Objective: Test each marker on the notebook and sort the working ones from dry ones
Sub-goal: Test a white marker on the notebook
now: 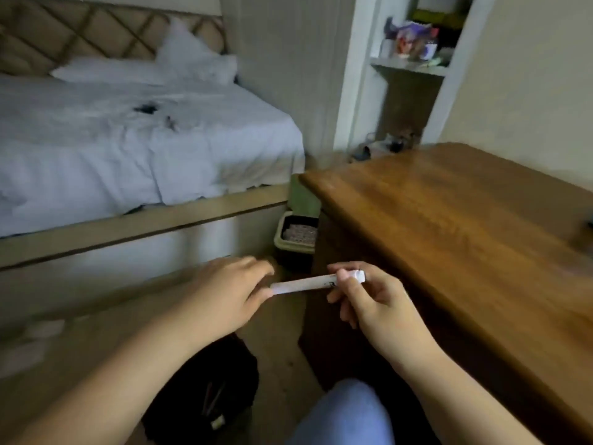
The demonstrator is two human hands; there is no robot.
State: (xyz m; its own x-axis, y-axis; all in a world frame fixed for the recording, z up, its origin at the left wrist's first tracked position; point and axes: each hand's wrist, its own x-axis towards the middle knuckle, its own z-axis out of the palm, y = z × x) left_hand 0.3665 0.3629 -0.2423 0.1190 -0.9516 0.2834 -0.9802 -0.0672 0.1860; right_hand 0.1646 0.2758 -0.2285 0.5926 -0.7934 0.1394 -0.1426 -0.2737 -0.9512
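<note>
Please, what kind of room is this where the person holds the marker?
Most likely a bedroom: a bed with white sheets and pillows against a padded headboard, and beside it a wooden desk.

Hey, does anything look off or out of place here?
No notebook shows on the wooden desk. Both hands hold the white marker out over the floor, away from the desktop. Small dark items lie on the white bed.

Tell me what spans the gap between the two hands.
Head view: a white marker bridges it, gripped near its capped end by the right hand, its other end at the left hand fingertips.
</note>
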